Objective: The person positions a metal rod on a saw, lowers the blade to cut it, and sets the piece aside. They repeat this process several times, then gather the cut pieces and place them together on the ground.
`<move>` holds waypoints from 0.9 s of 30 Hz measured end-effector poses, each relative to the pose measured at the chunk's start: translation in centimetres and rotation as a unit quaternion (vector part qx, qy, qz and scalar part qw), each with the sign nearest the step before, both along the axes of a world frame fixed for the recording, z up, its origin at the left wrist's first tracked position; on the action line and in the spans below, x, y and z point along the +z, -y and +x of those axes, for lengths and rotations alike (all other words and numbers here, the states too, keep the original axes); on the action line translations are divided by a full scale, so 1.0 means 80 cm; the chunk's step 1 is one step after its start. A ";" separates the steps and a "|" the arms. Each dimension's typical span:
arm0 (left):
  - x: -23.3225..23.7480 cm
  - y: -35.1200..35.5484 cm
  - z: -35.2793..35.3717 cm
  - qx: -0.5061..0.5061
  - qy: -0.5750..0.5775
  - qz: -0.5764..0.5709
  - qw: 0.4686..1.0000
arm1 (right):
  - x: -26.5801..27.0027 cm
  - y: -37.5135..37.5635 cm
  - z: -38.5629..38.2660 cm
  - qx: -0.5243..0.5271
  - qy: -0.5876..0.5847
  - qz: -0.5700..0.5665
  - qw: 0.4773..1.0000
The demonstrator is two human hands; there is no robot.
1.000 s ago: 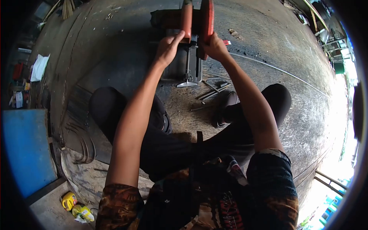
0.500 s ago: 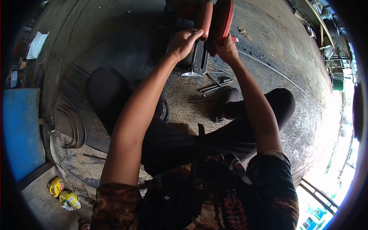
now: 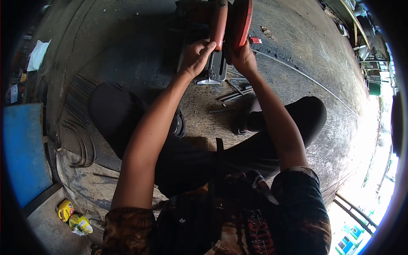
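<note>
A red and black machine (image 3: 219, 25) stands on the ground at the top centre, with a long red cylindrical part on its left and a round red guard (image 3: 243, 25) on its right. My left hand (image 3: 198, 56) is closed at the lower end of the cylindrical part, thumb along it. My right hand (image 3: 245, 59) is closed on the lower edge of the guard, some fingers hidden behind it. Below the hands, the machine's dark slotted base (image 3: 219, 68) shows, with a silver crossbar (image 3: 208, 81) at its near end.
Metal rods and tubes (image 3: 234, 94) lie beyond my feet. A thin long rod (image 3: 306, 77) runs to the right. Dark bars (image 3: 78, 97) and curved rods (image 3: 87, 144) lie left. A blue panel (image 3: 25, 144) and yellow containers (image 3: 65, 210) are farther left. A small red packet (image 3: 256, 40) lies by the guard.
Both hands and the machine appear slightly farther left and lower in view. The red packet, partly hidden before, now shows fully.
</note>
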State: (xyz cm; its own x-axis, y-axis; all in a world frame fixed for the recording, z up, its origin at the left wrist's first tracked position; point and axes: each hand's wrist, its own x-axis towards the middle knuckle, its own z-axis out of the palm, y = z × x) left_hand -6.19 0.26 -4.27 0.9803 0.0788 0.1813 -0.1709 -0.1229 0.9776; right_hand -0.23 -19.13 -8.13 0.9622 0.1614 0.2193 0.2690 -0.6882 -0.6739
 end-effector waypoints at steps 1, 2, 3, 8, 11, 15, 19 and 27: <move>0.001 0.001 -0.001 0.000 0.001 0.004 1.000 | 0.003 -0.001 -0.001 0.006 -0.005 0.003 1.000; 0.003 0.003 -0.003 -0.002 -0.001 0.004 1.000 | 0.006 -0.002 -0.004 0.011 -0.011 0.006 1.000; 0.004 0.005 -0.004 0.005 0.010 0.016 1.000 | 0.005 0.000 -0.005 0.009 -0.012 0.006 1.000; 0.006 0.005 -0.007 0.012 0.016 0.041 0.999 | 0.001 -0.001 -0.007 0.008 -0.019 0.013 1.000; 0.004 0.006 -0.010 0.022 0.023 0.053 0.998 | 0.003 -0.003 -0.011 0.002 -0.038 0.009 0.999; 0.003 0.006 -0.012 0.020 0.016 0.064 0.998 | -0.002 -0.002 -0.012 0.007 -0.037 0.017 0.999; 0.001 0.006 -0.014 0.024 0.024 0.075 0.997 | -0.010 -0.003 -0.013 0.012 -0.026 0.031 0.999; 0.002 0.004 -0.013 0.015 0.048 0.093 0.994 | -0.009 -0.004 -0.012 0.006 -0.037 0.025 0.999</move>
